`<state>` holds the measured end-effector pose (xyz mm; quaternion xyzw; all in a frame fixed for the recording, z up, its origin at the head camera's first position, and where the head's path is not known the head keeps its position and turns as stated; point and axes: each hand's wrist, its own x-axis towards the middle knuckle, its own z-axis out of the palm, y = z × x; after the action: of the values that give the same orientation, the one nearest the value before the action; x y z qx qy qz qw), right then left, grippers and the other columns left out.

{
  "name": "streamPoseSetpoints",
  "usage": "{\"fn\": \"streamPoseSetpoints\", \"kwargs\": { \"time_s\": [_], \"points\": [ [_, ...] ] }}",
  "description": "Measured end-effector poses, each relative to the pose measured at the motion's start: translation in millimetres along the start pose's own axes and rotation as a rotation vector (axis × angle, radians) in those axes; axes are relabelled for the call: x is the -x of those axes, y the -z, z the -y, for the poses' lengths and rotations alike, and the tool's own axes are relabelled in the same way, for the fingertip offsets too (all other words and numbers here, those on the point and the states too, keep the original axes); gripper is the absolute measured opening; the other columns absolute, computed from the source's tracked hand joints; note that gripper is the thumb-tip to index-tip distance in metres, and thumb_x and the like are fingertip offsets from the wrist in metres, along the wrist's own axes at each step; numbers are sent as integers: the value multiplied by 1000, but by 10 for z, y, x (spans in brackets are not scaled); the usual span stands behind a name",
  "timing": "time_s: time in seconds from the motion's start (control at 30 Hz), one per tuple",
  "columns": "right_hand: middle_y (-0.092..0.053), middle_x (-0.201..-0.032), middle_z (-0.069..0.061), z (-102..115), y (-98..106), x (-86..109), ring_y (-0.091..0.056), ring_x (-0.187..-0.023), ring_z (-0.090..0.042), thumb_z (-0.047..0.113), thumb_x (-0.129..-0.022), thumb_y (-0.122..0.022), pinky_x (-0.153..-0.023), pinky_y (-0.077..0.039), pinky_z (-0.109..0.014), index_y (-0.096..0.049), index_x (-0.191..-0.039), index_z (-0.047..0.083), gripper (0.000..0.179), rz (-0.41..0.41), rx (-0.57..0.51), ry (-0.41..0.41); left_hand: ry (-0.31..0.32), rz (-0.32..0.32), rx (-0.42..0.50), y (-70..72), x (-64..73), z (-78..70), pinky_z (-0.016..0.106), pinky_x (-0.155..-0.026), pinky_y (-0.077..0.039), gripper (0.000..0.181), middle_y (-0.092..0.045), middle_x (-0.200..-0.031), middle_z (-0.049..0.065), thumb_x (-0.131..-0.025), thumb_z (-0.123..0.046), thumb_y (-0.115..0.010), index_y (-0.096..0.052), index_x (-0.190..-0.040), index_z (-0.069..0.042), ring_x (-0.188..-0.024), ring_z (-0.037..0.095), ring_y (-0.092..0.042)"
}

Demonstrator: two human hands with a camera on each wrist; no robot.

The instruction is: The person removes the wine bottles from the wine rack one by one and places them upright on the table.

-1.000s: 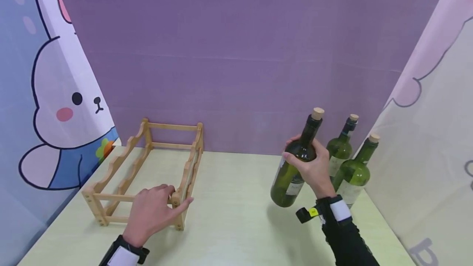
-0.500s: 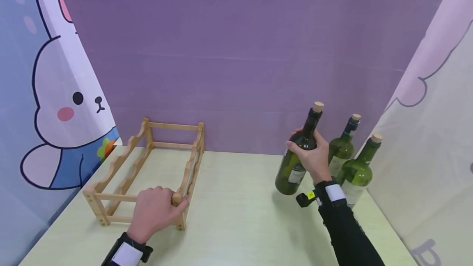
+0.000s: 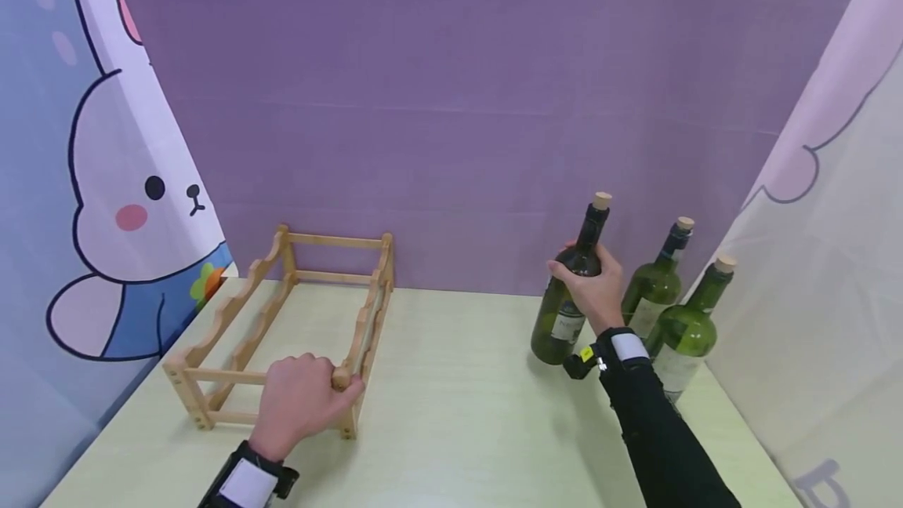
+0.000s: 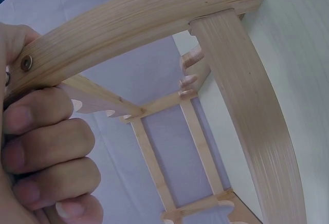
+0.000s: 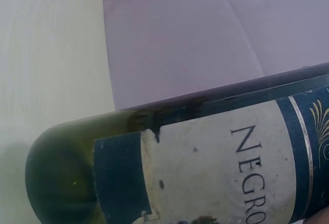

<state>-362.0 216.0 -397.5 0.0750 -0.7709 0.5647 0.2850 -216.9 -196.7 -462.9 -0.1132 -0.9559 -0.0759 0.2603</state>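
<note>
At the near right corner of a wooden wine rack (image 3: 226,376), my left hand (image 3: 299,398) grips the post; the left wrist view shows curled fingers (image 4: 56,147) beneath the rack's rail (image 4: 118,29). On the right side, my right hand (image 3: 596,288) holds a green corked wine bottle (image 3: 553,335) around its shoulder. The bottle leans slightly, neck to the right, its base close over the table. Its label (image 5: 216,162) fills much of the right wrist view and reads "NEGRO". The rack carries no bottles.
Two more corked green bottles, one farther back (image 3: 652,288) and one nearer (image 3: 683,335), stand right of my right hand, partly behind the wrist. A purple cloth (image 3: 458,116) hangs along the table's (image 3: 451,382) back edge, with printed cloth at both sides.
The held bottle has become more upright, its top shifting up and slightly left. My left hand has closed more tightly around the rack's corner, its thumb drawing in. The rack stays put.
</note>
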Motion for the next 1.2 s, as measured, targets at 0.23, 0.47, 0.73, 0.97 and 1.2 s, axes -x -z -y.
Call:
{"fn": "streamPoseSetpoints", "kwargs": {
  "time_s": [0.23, 0.47, 0.73, 0.97, 1.2],
  "points": [
    [-66, -111, -2, -189, -45, -70, -59, -94, -17, 32, -77, -81, -82, -45, -38, -64, -119, 11, 50, -35, 48, -14, -31, -81, 7, -36, 10, 22, 28, -38, -17, 56, -17, -46, -14, -76, -49, -67, -29, -43, -24, -38, 9, -27],
    [-66, -108, -2, -332, -65, -69, -59, -93, -17, 33, -75, -83, -80, -44, -39, -65, -115, 12, 49, -69, 75, 4, -26, -85, 14, -52, 14, 16, 28, -37, -18, 55, -17, -46, -14, -76, -49, -65, -29, -43, -25, -38, 9, -27],
    [-66, -107, -2, -396, -85, -68, -58, -92, -17, 32, -74, -83, -79, -44, -38, -65, -116, 11, 51, -73, 67, 8, -16, -75, 18, -37, 7, 9, 29, -37, -19, 54, -19, -45, -13, -76, -47, -66, -29, -43, -25, -39, 10, -28],
    [-65, -108, -3, -480, -75, -60, -58, -93, -17, 32, -74, -83, -81, -44, -39, -65, -117, 9, 51, -69, 88, 17, -15, -85, 12, -10, 15, -6, 28, -38, -18, 54, -18, -46, -13, -76, -46, -64, -27, -43, -25, -39, 10, -28],
    [-66, -109, -4, -516, -56, -40, -58, -96, -17, 35, -75, -83, -85, -43, -41, -65, -117, 9, 53, -74, 82, 29, -39, -133, 12, -22, 4, 10, 27, -38, -16, 53, -15, -47, -15, -75, -45, -63, -24, -43, -27, -39, 8, -24]
  ]
}}
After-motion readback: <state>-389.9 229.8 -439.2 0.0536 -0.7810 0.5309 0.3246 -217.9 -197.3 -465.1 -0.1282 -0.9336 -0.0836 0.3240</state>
